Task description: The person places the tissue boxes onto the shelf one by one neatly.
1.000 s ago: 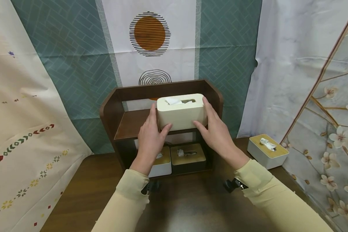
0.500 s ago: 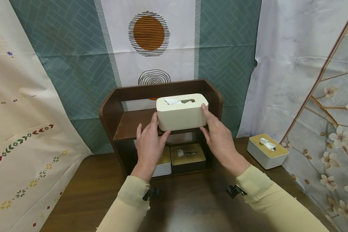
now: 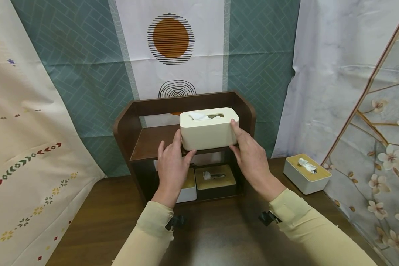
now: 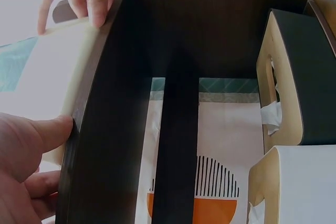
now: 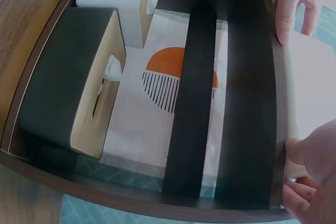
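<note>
Four tissue boxes point(image 3: 208, 136), one shelf unit point(image 3: 153, 142)
I count one cream box point(image 3: 208, 136), one dark box point(image 3: 217, 189), two whitish boxes point(image 3: 187, 194) point(image 3: 302, 178), my two hands point(image 3: 171, 168) point(image 3: 253, 160).

A homelike corner, whether lived-in or staged cannot be told: patterned cloth point(image 3: 30, 147) hangs at left, green-and-white cloth point(image 3: 259, 66) on the far side, flowered cloth point(image 3: 379, 122) at right, around a brown table point(image 3: 96, 218) with a shelf unit point(image 3: 154, 142) and tissue boxes point(image 3: 207, 136).

High head view forward-down, close wrist views into the same shelf point(image 3: 154, 139)
</note>
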`<state>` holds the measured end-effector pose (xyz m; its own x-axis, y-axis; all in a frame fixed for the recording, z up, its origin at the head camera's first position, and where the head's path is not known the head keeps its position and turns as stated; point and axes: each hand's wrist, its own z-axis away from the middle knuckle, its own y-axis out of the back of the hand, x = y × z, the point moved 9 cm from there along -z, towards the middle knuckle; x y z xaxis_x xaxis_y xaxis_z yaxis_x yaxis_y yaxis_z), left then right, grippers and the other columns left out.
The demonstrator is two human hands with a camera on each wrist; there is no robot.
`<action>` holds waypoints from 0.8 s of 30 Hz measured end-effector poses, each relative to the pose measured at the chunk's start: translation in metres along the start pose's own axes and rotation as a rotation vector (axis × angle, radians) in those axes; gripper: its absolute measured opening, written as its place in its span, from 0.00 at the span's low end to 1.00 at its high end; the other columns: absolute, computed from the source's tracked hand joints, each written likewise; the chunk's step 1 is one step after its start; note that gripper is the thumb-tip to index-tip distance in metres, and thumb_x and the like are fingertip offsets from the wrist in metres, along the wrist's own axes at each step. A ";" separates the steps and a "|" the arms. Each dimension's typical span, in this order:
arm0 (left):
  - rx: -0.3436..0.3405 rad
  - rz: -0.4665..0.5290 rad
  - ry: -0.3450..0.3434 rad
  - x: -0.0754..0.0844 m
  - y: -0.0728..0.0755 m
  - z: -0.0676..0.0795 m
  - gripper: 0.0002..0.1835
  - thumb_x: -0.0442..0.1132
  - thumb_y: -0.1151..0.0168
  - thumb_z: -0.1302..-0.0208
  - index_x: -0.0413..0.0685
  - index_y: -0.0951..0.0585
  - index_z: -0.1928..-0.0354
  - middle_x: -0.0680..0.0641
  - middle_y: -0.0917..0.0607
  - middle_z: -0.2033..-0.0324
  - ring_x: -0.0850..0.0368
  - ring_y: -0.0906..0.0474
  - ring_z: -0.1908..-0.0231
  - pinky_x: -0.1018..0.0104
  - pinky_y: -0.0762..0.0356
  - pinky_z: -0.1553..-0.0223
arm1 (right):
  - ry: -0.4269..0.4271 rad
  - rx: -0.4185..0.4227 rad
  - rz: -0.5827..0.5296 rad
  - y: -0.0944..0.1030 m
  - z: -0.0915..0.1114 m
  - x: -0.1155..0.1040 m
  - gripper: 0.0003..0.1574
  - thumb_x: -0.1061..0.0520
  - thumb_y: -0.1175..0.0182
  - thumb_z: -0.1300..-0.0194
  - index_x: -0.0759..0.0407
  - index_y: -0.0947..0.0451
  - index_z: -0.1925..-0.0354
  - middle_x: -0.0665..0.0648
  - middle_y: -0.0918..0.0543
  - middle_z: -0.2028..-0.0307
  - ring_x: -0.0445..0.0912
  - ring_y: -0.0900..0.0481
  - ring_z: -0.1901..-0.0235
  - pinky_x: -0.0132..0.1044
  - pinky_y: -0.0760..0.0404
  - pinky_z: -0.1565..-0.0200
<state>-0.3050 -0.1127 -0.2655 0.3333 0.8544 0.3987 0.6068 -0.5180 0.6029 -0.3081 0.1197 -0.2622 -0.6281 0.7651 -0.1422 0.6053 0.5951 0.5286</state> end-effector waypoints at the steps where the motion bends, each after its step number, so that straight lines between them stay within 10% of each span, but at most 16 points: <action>1: -0.001 0.002 0.000 0.000 0.000 0.000 0.50 0.45 0.17 0.34 0.41 0.33 0.16 0.36 0.11 0.40 0.38 0.15 0.37 0.39 0.48 0.17 | 0.001 0.001 0.000 0.000 0.000 0.000 0.61 0.67 0.24 0.31 0.50 0.46 0.12 0.68 0.20 0.31 0.64 0.16 0.38 0.62 0.13 0.45; 24: 0.010 -0.016 -0.020 0.003 0.000 0.001 0.49 0.46 0.18 0.33 0.41 0.33 0.17 0.37 0.10 0.41 0.38 0.13 0.39 0.41 0.47 0.17 | -0.013 -0.010 0.014 0.002 0.001 0.001 0.62 0.65 0.24 0.30 0.49 0.47 0.11 0.68 0.21 0.30 0.64 0.16 0.38 0.63 0.13 0.47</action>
<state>-0.3039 -0.1102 -0.2650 0.3377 0.8632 0.3752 0.6191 -0.5040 0.6022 -0.3069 0.1215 -0.2620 -0.6134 0.7763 -0.1455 0.6091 0.5822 0.5386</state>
